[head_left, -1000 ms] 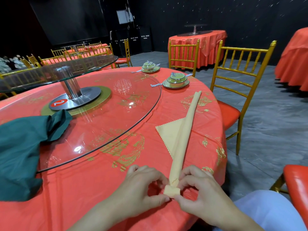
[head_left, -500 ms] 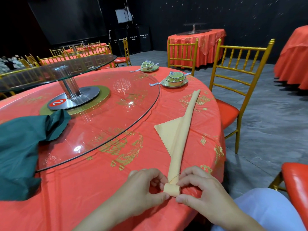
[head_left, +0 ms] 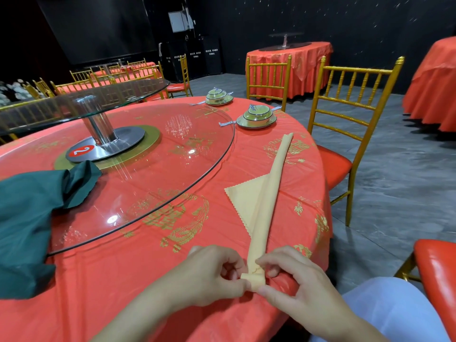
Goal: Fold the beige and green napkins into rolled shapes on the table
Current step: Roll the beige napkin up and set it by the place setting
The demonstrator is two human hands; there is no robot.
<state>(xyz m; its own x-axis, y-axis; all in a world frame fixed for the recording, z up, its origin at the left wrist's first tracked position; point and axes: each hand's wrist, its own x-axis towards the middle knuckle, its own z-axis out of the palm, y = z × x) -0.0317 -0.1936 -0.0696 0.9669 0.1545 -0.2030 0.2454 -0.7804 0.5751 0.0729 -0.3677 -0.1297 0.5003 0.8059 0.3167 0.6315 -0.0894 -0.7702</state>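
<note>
1. Since a second ago the near end of the beige napkin [head_left: 267,193] has been turned over into a small coil, and both hands have kept their pinch on it – the far tip lies where it did.
2. The left hand [head_left: 209,275] is curled, its thumb and fingertips [head_left: 240,283] pressed to the coil's left side, grasping it.
3. The right hand [head_left: 293,282] is curled too, pinching the coil from the right, thumb low and forefinger on top.
4. The beige napkin is a long thin roll on the red surface [head_left: 128,280], running from the hands at 6 o'clock up towards 1 o'clock – a flat triangular flap sticks out on its left.
5. The green napkin [head_left: 27,218] lies crumpled at 9 o'clock, partly on the glass turntable [head_left: 172,154], well apart from both hands.
6. Two covered bowls [head_left: 256,116] stand at 12 o'clock, beyond the roll's far tip.
</note>
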